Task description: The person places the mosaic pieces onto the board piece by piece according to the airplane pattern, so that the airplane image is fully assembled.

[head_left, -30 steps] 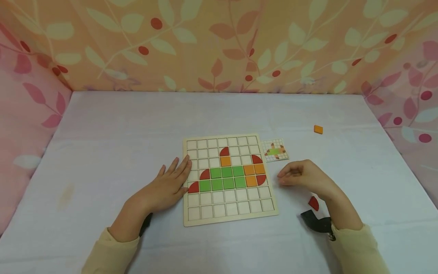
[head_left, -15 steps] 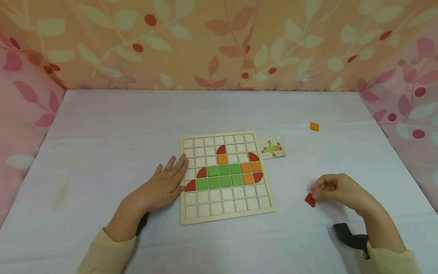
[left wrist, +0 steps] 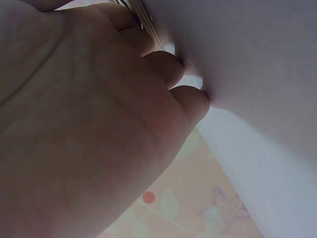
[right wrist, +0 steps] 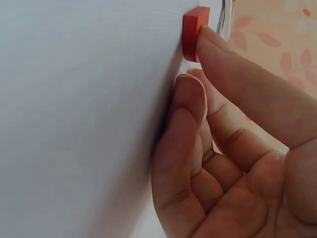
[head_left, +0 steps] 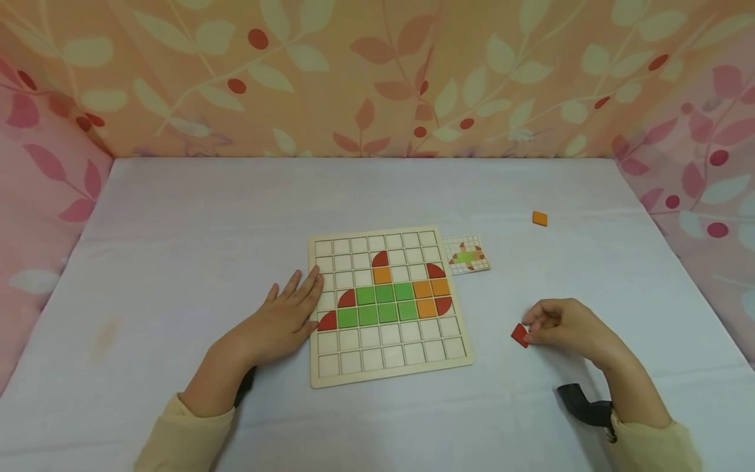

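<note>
On the white cloth lies a pale wooden grid board with green, orange and red tiles in its cells. The left hand rests flat at the board's left edge, fingers spread and fingertips on the rim. In the left wrist view its palm fills much of the picture. To the right of the board, the right hand holds a red quarter-circle tile at its fingertips. The right wrist view shows the thumb on this red tile and the other fingers curled below it, close over the cloth.
A small pattern card sits against the board's upper right edge. A loose orange tile lies farther back on the right. Black wrist mounts hang under both forearms. A patterned curtain closes the back and sides.
The right hand moved from beside the board out to the red tile, took hold of it, and shifted it slightly left. The left hand has stayed on the board's edge.
</note>
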`<state>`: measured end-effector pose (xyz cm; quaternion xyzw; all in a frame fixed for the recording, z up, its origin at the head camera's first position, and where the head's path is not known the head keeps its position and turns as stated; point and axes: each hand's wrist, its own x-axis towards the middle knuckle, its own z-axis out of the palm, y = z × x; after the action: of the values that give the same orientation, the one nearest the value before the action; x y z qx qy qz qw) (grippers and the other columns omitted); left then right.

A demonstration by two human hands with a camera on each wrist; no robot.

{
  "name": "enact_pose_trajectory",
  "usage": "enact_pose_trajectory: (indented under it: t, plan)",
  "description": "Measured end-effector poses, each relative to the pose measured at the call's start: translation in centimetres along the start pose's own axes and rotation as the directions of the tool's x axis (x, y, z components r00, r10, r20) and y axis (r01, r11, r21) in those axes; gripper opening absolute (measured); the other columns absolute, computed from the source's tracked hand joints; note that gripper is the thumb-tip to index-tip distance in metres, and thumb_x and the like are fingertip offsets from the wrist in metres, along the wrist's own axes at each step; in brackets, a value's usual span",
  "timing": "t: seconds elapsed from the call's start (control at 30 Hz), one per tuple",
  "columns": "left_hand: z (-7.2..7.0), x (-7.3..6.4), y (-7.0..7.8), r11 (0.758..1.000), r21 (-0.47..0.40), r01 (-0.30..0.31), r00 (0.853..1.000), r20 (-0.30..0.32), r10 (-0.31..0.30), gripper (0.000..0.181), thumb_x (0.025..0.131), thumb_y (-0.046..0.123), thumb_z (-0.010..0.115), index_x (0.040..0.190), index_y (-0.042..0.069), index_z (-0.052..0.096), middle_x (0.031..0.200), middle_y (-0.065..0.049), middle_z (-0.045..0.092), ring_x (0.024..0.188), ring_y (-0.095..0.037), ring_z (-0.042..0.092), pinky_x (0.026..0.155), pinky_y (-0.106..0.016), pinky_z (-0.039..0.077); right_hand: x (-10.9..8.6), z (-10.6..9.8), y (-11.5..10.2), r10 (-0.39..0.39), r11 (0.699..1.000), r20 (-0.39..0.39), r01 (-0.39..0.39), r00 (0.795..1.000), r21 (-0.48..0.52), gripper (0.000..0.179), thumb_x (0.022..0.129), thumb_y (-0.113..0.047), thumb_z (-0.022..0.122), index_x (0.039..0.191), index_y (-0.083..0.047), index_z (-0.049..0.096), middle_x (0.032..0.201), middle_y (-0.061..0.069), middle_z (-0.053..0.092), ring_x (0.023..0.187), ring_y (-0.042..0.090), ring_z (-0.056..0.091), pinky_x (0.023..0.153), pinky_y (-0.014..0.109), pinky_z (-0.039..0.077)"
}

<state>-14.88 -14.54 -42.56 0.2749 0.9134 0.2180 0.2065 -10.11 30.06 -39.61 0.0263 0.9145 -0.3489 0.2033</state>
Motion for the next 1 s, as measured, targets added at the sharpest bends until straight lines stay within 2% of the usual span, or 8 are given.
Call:
enact_pose_trajectory:
  t: [0.2, 0.4, 0.57, 0.77, 0.87, 1.0]
  plan:
    - [-0.1, 0.1, -0.1, 1.0, -0.003, 0.001, 1.0, -0.006, -0.001, 0.065, 0.098, 0.017, 0.047, 0.149, -0.001, 0.012, 0.157, -0.013, -0.001, 0.142, -0.039, -0.003, 0.109, -0.063, 0.003, 1.4, -0.2, -0.9, 0.006, 1.0, -0.006, -0.006, 1.0, -0.009, 0.017, 0.079, -0.009, 0.073, 0.092, 0.0, 0.066, 0.077, 0.005, 0.061, 0.071, 0.015, 0.057, 0.064, 0.023, 0.048]
    - [-0.1, 0.0, 0.1, 1.0, -0.003, 0.004, 1.0, -0.005, -0.004, 0.066, 0.097, 0.017, 0.048, 0.149, -0.002, 0.013, 0.157, -0.014, 0.001, 0.142, -0.039, -0.002, 0.109, -0.063, 0.003, 2.5, -1.3, -0.9, 0.009, 1.0, -0.026, -0.009, 1.0, -0.014, 0.025, 0.08, -0.018, 0.075, 0.097, 0.0, 0.068, 0.081, 0.004, 0.065, 0.075, 0.013, 0.058, 0.068, 0.021, 0.048]
    - [0.2, -0.2, 0.0, 1.0, 0.001, 0.011, 1.0, -0.009, -0.011, 0.066, 0.096, 0.017, 0.05, 0.149, -0.002, 0.015, 0.157, -0.014, 0.004, 0.141, -0.04, 0.0, 0.108, -0.063, 0.005, 4.4, -2.9, -0.4, 0.014, 0.998, -0.079, -0.009, 0.997, 0.055, 0.036, 0.085, -0.022, 0.071, 0.107, 0.005, 0.064, 0.087, 0.006, 0.068, 0.078, 0.009, 0.059, 0.07, 0.018, 0.047]
    - [0.6, -0.5, 0.0, 1.0, 0.002, 0.013, 1.0, -0.02, -0.012, 0.066, 0.096, 0.019, 0.051, 0.149, -0.001, 0.017, 0.157, -0.014, 0.005, 0.141, -0.04, 0.002, 0.108, -0.064, 0.006, 7.3, -5.1, 0.9, 0.046, 0.987, -0.166, -0.02, 0.985, 0.158, 0.042, 0.088, -0.022, 0.068, 0.112, 0.011, 0.059, 0.083, -0.008, 0.069, 0.076, 0.001, 0.061, 0.07, 0.015, 0.049]
    - [0.6, -0.5, 0.0, 1.0, 0.0, 0.005, 1.0, -0.028, -0.005, 0.066, 0.096, 0.019, 0.051, 0.149, -0.001, 0.017, 0.157, -0.014, 0.005, 0.141, -0.04, 0.002, 0.108, -0.064, 0.006, 8.6, -6.4, 1.7, 0.068, 0.97, -0.214, -0.015, 0.975, 0.242, 0.031, 0.087, -0.019, 0.069, 0.105, 0.006, 0.064, 0.077, -0.014, 0.067, 0.073, -0.002, 0.062, 0.068, 0.014, 0.051]
    - [0.4, -0.4, 0.2, 1.0, -0.007, -0.011, 0.999, -0.04, 0.01, 0.065, 0.097, 0.019, 0.05, 0.149, -0.001, 0.017, 0.157, -0.014, 0.005, 0.141, -0.04, 0.002, 0.108, -0.064, 0.006, 9.8, -8.0, 2.7, 0.132, 0.938, -0.276, -0.03, 0.952, 0.346, 0.003, 0.086, -0.017, 0.071, 0.086, -0.014, 0.071, 0.075, -0.016, 0.064, 0.071, -0.003, 0.062, 0.067, 0.014, 0.052]
